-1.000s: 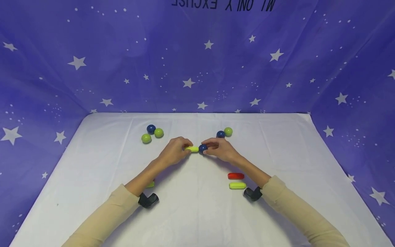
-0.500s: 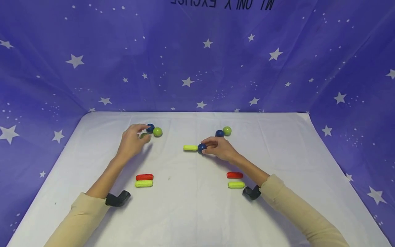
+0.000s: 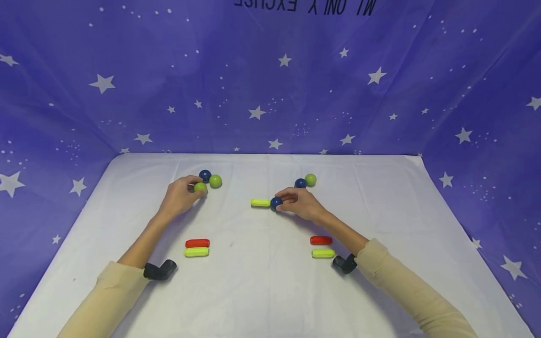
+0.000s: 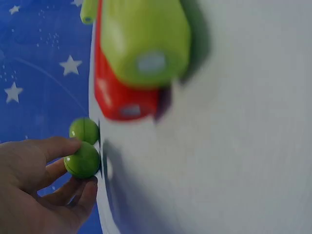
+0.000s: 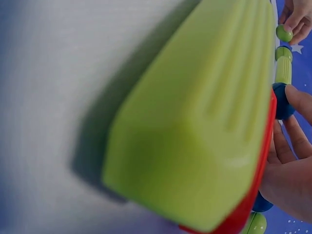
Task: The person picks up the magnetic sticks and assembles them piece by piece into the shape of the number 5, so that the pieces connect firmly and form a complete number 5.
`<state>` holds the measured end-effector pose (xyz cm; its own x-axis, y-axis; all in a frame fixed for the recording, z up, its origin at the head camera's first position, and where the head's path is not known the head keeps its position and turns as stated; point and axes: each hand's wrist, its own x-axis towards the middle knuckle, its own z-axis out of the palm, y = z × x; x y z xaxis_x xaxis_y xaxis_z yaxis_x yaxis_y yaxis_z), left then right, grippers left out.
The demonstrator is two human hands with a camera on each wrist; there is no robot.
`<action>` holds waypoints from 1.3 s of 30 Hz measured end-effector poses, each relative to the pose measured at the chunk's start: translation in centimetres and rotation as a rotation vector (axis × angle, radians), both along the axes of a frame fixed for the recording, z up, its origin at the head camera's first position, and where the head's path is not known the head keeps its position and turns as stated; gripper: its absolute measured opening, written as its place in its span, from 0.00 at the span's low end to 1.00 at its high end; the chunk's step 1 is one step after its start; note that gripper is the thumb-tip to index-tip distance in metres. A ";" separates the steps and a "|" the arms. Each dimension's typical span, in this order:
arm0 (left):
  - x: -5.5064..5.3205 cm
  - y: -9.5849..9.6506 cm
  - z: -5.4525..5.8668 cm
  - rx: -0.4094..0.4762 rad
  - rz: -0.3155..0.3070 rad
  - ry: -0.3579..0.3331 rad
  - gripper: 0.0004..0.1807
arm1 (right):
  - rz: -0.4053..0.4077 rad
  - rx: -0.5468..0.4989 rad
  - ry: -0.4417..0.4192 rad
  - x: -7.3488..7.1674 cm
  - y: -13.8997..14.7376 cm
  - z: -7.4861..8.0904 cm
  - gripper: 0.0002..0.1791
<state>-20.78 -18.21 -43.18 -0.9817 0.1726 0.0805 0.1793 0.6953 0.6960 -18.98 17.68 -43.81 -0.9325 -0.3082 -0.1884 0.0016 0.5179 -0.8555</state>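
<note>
In the head view my left hand (image 3: 177,196) pinches a green ball (image 3: 200,188) at the table's back left. The left wrist view shows thumb and fingers around that ball (image 4: 82,160), with a second green ball behind it. A blue ball (image 3: 205,175) and another green ball (image 3: 215,180) sit just beyond the hand. Near the middle, my right hand (image 3: 303,204) holds a blue ball (image 3: 276,203) between thumb and fingers. A yellow-green rod (image 3: 260,203) lies end-on against this blue ball, also visible in the right wrist view.
Behind the right hand sit a blue ball (image 3: 300,183) and a green ball (image 3: 310,179). A red rod (image 3: 197,243) and a yellow-green rod (image 3: 197,252) lie front left. Another red rod (image 3: 321,240) and yellow-green rod (image 3: 323,253) lie front right. A starry purple cloth (image 3: 232,84) surrounds the white table.
My left hand let go of the central yellow-green rod, moved left to the ball group and took hold of the nearest green ball. My right hand keeps its hold on the blue ball.
</note>
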 end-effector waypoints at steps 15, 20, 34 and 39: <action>2.3 6.0 0.3 0.045 -0.205 -0.011 0.19 | -0.010 -0.015 -0.022 0.1 0.2 0.0 0.21; 2.4 7.2 0.1 0.073 -0.251 0.015 0.18 | -0.003 -0.013 -0.016 0.0 0.1 -0.1 0.21; 2.3 8.3 0.1 0.055 -0.268 0.018 0.17 | -0.002 0.001 -0.013 -0.1 -0.1 0.1 0.21; 2.3 8.5 0.2 0.061 -0.273 0.014 0.17 | 0.000 -0.004 -0.011 0.0 0.0 0.1 0.21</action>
